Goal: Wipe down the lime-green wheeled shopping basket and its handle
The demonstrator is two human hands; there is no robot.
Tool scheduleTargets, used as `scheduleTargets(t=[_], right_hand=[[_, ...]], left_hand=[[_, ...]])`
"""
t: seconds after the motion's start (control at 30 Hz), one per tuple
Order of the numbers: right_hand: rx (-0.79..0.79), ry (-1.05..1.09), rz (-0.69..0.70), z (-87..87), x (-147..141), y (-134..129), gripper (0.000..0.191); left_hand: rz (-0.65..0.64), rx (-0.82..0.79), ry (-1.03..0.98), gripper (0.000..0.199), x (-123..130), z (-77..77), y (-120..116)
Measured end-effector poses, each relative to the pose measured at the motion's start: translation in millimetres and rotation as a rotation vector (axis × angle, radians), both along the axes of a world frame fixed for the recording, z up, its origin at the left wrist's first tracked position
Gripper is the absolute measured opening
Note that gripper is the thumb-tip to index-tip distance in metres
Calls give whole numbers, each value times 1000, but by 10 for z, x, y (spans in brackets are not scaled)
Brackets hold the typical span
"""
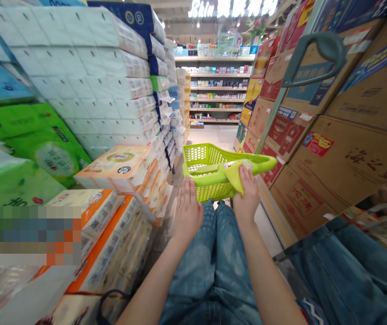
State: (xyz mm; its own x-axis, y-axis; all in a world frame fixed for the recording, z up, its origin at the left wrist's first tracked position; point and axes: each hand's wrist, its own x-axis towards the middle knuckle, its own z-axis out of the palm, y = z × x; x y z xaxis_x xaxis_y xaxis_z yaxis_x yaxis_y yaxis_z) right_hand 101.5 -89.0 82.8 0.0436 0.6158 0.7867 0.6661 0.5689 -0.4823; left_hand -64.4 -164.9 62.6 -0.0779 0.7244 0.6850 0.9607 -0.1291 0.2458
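A lime-green plastic shopping basket [207, 190] with latticed sides is in front of my knees, slightly tilted. Its handle [264, 160] reaches out to the right. My left hand [189, 205] grips the basket's near left side, fingers pressed against the rim. In my right hand [247, 192] is a yellow-green cloth [234, 177], bunched against the basket near the base of the handle. The palm hides part of the cloth. I see no goods in the visible part of the basket.
Stacked white tissue packs [78, 72] rise on the left, with orange tissue packs [115, 164] lower and nearer. Cardboard cartons [356, 167] line the right, beside a grey hook-shaped handle [315, 58] and a mirror-like panel reflecting jeans [335, 275]. Product shelves [218, 88] stand ahead.
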Motion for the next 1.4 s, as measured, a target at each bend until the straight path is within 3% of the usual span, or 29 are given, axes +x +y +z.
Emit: scheduleTargets(t=[0.1, 0.23, 0.37, 0.47, 0.63, 0.77, 0.9, 1.0, 1.1, 1.23, 1.33, 1.4], right_hand=[[-7, -36, 69, 7, -286, -139, 90], [1, -101, 292, 19, -698, -339, 85], [27, -145, 400, 21, -653, -304, 83], [35, -153, 347, 20, -363, -154, 88], [11, -55, 131, 39, -11, 3, 89], [-8, -73, 106, 36, -225, -118, 91], [4, -162, 268, 57, -592, -287, 89], [17, -213, 350, 102, -637, -315, 87], [24, -228, 309, 137, -452, -255, 87], [15, -141, 144, 152, -218, -146, 89], [26, -104, 93, 139, -323, -144, 89], [43, -129, 146, 121, -512, -194, 88]], left_hand=[[3, 2, 6, 86, -3, -23, 11], [16, -4, 52, 79, -46, -80, 20], [6, -16, 76, 77, -65, -61, -1], [11, -7, 65, 82, -37, -17, -17], [23, 17, 33, 89, 29, -40, 7], [6, 47, -4, 89, 33, -93, 34], [14, 54, 12, 87, -32, -122, 35], [25, 53, 41, 83, -96, -124, 24], [43, 47, 49, 84, -129, -106, 8], [48, 44, 24, 86, -104, -65, -3], [51, 56, 8, 86, -74, -68, 17], [60, 56, 8, 86, -75, -105, 44]])
